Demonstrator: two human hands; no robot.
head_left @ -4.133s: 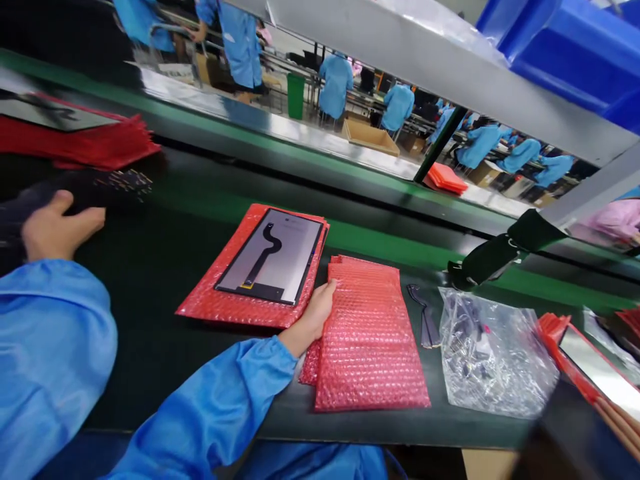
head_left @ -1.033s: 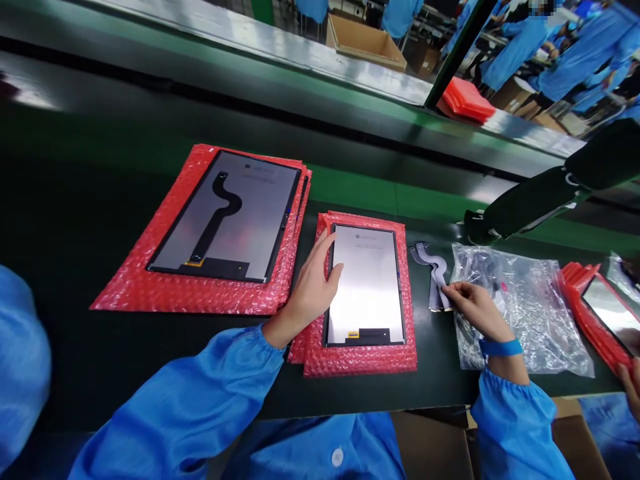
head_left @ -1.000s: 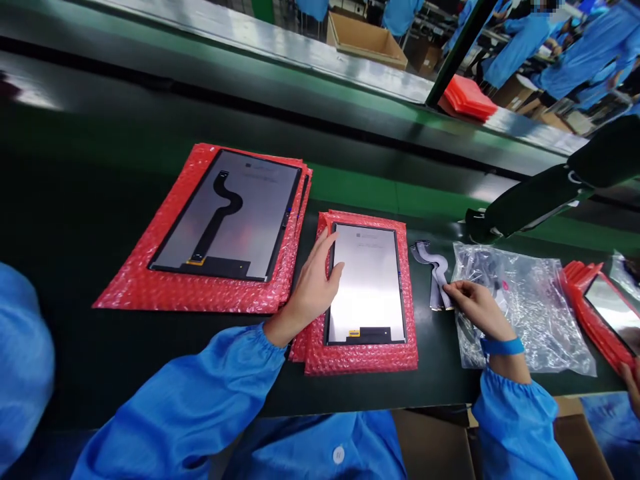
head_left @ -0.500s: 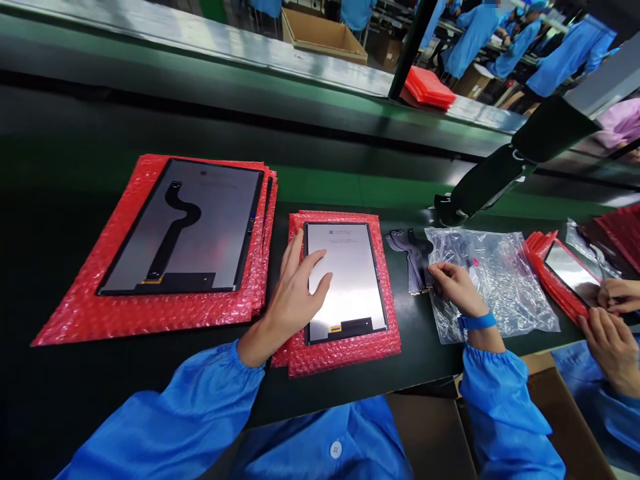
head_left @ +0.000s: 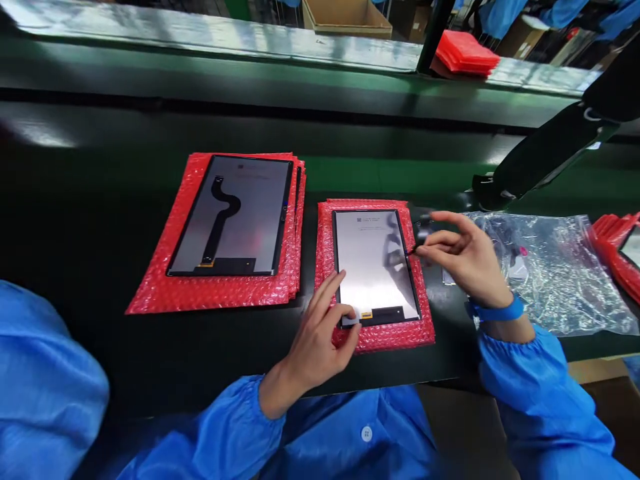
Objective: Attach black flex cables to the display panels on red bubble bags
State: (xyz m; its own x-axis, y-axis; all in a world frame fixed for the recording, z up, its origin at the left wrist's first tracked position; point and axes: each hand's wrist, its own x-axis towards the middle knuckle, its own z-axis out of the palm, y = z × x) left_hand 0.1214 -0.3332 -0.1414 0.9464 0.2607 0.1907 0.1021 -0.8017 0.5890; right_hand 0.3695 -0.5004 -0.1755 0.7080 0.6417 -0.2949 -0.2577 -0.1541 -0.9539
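A small grey display panel (head_left: 375, 263) lies face down on a stack of red bubble-wrap bags (head_left: 373, 337). My left hand (head_left: 320, 343) rests at the panel's near left corner, thumb and fingertips touching its lower edge. My right hand (head_left: 463, 257) hovers over the panel's right edge, fingers pinched on a dark flex cable (head_left: 420, 241) lifted off the belt. To the left, a larger panel (head_left: 233, 213) with a black flex cable attached lies on another red bubble-wrap stack (head_left: 170, 293).
A clear plastic bag (head_left: 555, 273) with small parts lies to the right, with more red bags (head_left: 613, 247) beyond it. A black arm-like fixture (head_left: 540, 157) slants over the dark green belt (head_left: 100, 200). A cardboard box (head_left: 347, 15) and red bags (head_left: 465, 52) sit behind.
My right hand has picked a flex cable from beside the plastic bag and carried it left over the small panel. My left hand slid from the panel's left side to its near corner.
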